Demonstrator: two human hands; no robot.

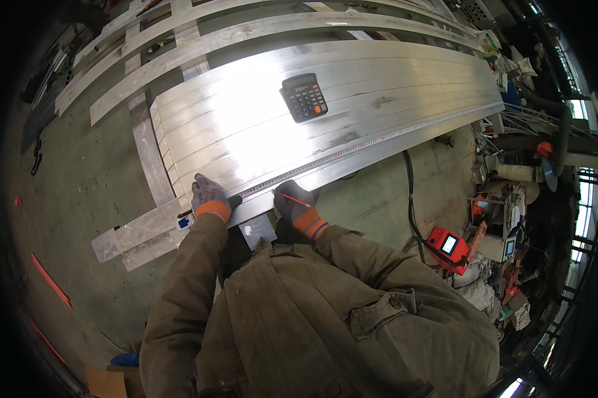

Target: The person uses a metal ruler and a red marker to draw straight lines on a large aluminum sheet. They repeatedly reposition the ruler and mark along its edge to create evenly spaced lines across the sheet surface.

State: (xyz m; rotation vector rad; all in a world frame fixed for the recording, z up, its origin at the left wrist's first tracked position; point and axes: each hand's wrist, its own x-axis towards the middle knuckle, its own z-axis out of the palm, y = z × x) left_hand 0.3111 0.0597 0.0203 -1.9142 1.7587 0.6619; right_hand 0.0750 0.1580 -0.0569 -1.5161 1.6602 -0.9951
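We're on one head-worn fisheye, facing down. Our jacket [279, 318] sits close below, metal strips [365, 93] farther out.

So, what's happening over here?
Someone in work gloves is busy at large metal panels. The left hand is by the near end of a measuring tape stretched lengthwise along them. The right hand holds a thin red pencil-like stick near the closest edge. A calculator lies on top, beyond the tape.
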